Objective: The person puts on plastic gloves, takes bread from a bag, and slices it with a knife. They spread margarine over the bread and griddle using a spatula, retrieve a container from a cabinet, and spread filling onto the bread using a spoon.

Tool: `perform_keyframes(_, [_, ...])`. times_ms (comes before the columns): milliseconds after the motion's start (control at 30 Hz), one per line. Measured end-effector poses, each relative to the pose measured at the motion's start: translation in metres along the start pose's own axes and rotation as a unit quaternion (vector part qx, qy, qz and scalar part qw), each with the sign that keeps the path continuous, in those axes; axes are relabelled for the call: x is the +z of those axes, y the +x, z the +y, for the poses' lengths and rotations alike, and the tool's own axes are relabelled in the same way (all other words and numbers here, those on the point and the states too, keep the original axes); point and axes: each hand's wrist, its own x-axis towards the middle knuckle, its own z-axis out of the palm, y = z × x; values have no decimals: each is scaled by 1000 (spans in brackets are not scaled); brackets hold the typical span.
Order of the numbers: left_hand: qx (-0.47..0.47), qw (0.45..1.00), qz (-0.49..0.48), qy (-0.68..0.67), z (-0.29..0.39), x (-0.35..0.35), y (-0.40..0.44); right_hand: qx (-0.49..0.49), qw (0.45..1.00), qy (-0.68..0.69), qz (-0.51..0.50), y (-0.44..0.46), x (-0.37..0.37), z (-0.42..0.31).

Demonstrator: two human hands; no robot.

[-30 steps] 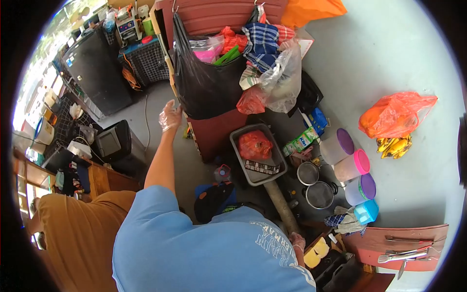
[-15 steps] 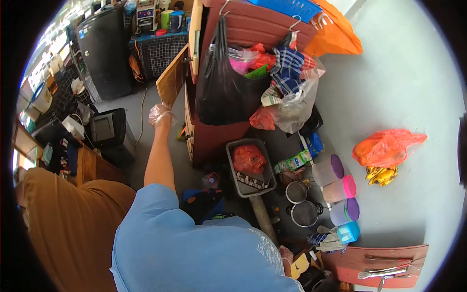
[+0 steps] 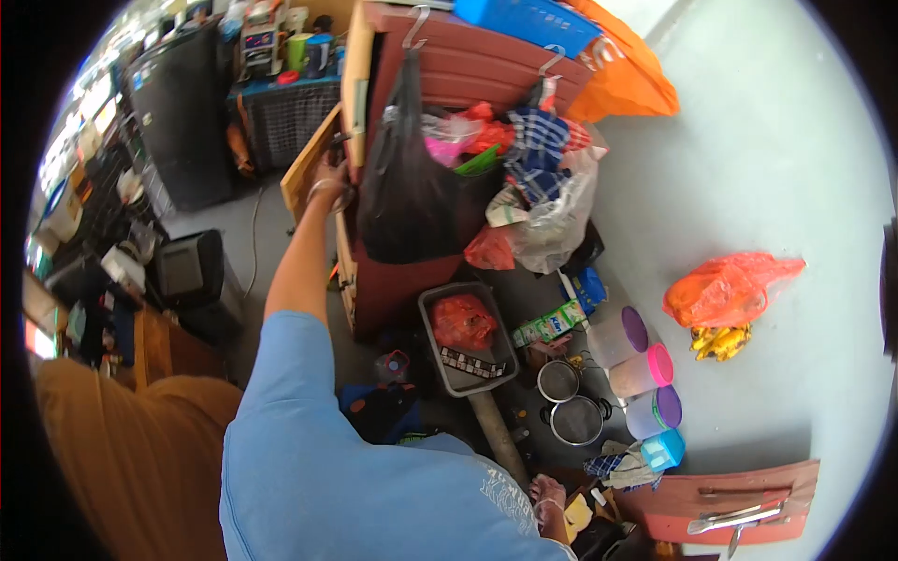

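My left hand [image 3: 329, 179], in a clear plastic glove, reaches out to the narrow wooden door [image 3: 307, 161] of the dark red cabinet [image 3: 398, 290]. It is at the door's inner side, near a dark fitting; its fingers are too small and blurred to tell their grip. My right hand [image 3: 546, 493], also in clear plastic, is low by my body with its fingers curled. Whatever it may hold does not show. Close to it are a yellow cloth-like piece [image 3: 578, 512] and the end of a grey pole [image 3: 498, 435].
A black bag [image 3: 402, 201] hangs on the cabinet. Below are a grey tub [image 3: 513, 369], two pots [image 3: 576, 421] and lidded containers [image 3: 619, 337]. Bananas [image 3: 720, 342] and a red bag [image 3: 725, 290] lie right. A person in brown [image 3: 140, 458] is at left.
My left hand has moved up from the door's lower edge to its inner side near the cabinet. More of my right hand shows. The view has shifted slightly.
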Motion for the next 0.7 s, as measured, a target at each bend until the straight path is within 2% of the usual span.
perform_keyframes(67, [0,994,-93,55,-18,18,29,-1,1000,12,6,-8,-6,1])
perform_keyframes(133, [-18,988,-132,84,-9,30,35,-12,995,84,-43,-16,-12,7])
perform_keyframes(200, [-28,985,-145,92,1,42,35,-33,991,113,-58,-3,-26,32])
perform_keyframes(267, [-34,983,-157,94,6,55,38,1,999,52,-10,-14,-30,29])
perform_keyframes(433, [-55,978,-179,93,7,71,44,50,997,33,41,-18,-38,53])
perform_keyframes(533, [-67,977,-184,90,4,75,43,73,996,-10,40,-24,-42,48])
perform_keyframes(600, [-70,976,-189,87,3,77,41,94,992,-21,77,-28,-38,43])
perform_keyframes(700, [-74,975,-197,74,2,83,44,72,993,-71,67,-38,-38,30])
